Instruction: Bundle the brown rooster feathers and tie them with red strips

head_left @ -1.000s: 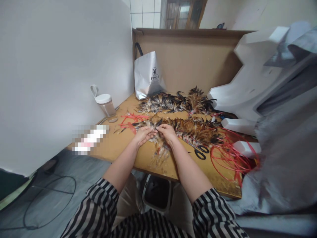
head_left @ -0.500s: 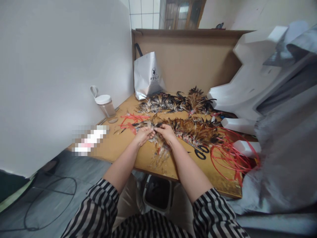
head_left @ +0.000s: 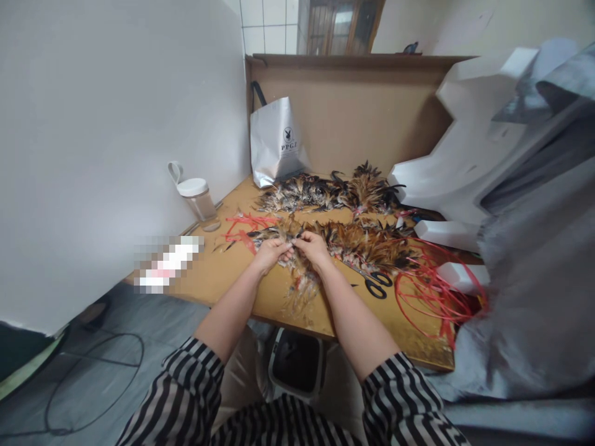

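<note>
My left hand (head_left: 274, 254) and my right hand (head_left: 312, 249) meet over the front of the table, fingertips pinched close together on feathers. The exact feathers between the fingers are too small to make out. Below them lies a loose heap of pale brown feathers (head_left: 302, 294). A long row of brown and black feathers (head_left: 367, 241) runs to the right of my right hand. Behind it lies a second, darker row of feathers (head_left: 307, 193). Black-handled scissors (head_left: 379, 285) rest to the right, their blades partly under the feathers.
Red plastic strips (head_left: 432, 291) tangle at the table's right, and more red strips (head_left: 242, 228) lie left of the feathers. A lidded jar (head_left: 201, 204) and a silver bag (head_left: 276, 142) stand at the back left. White foam pieces (head_left: 460, 279) line the right side. A dark bin (head_left: 296, 362) sits below the table edge.
My right hand has shifted slightly to the right, and the fingertips of both hands have moved a little. The rest of the table looks the same.
</note>
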A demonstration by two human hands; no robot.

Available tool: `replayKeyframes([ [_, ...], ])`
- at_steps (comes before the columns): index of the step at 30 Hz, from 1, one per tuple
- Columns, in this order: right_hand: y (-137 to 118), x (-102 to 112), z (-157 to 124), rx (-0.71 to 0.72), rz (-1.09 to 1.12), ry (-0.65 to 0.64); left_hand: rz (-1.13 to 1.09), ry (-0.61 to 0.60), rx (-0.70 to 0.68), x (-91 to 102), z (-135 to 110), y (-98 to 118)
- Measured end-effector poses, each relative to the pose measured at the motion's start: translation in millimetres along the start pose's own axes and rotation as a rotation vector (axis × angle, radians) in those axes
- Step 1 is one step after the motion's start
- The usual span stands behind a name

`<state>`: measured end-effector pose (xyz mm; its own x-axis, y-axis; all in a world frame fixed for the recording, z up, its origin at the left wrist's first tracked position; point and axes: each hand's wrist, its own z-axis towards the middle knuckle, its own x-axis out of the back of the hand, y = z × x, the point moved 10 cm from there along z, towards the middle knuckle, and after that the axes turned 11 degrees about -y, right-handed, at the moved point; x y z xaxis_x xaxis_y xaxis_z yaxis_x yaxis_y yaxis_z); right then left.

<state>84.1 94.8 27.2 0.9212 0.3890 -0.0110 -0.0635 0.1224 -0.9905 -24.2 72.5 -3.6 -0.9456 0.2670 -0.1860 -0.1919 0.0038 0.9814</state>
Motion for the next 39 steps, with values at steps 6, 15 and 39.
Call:
replayKeyframes([
  [6, 0, 4, 0, -0.031, 0.030, 0.020, -0.006, 0.046, -0.034, 7.0, 1, 5],
  [15, -1, 37, 12, 0.086, -0.409, 0.124, -0.279, 0.245, -0.116, 35.2, -5, 11],
  [39, -4, 30, 10, 0.122, -0.214, 0.142, -0.352, 0.176, -0.101, 30.8, 0, 4],
])
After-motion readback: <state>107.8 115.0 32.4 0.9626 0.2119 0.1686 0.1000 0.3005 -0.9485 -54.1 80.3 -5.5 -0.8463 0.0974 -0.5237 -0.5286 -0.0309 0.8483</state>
